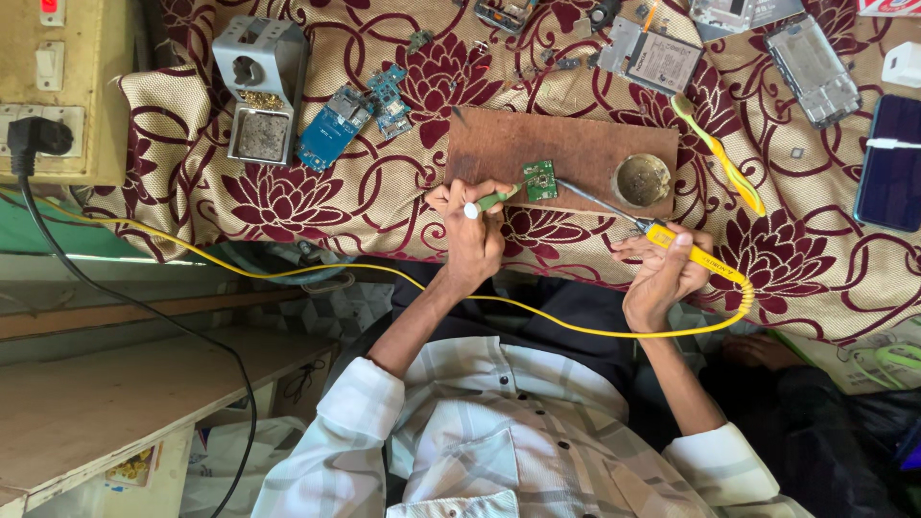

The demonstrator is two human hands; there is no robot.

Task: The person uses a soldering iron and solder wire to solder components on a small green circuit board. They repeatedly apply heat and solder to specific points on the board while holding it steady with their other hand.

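Observation:
A small green circuit board (540,179) lies on a brown wooden board (576,144) set on a floral cloth. My left hand (472,235) grips a green-handled tool (494,200) whose tip presses on the circuit board's left edge. My right hand (660,273) holds a yellow soldering iron (693,253). Its thin metal shaft (595,201) reaches left to the circuit board's right side. A round open tin (641,179) sits on the wooden board just right of the circuit board.
A metal soldering stand (259,86) and blue circuit boards (334,125) lie at the left. A yellow-green toothbrush (721,158), phone frames (814,69) and a dark phone (892,163) lie at the right. The iron's yellow cable (288,275) and a black plug (36,137) are at the left.

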